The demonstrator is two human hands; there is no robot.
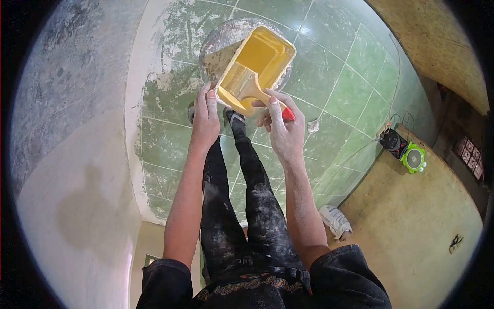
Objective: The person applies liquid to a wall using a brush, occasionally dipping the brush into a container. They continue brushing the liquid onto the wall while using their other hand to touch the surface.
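A yellow rectangular tub (263,53) is tilted in front of me, its rim crusted with whitish material. My left hand (207,118) grips the tub's near left edge, fingers along its outer side. In my right hand (282,122) is a wide brush (252,88) with a pale wooden handle and a red end. Its broad head lies over the near part of the tub's opening. Dust coats both hands and forearms. Beyond the tub, a round, whitish-stained disc (214,47) shows on the floor.
Green floor tiles (329,85) carry white smears. At the right, a black object (392,141) and a green fan-like device (413,157) stand on a ledge with cables. A white sack (335,222) lies below them. A grey-white wall (82,103) rises at the left.
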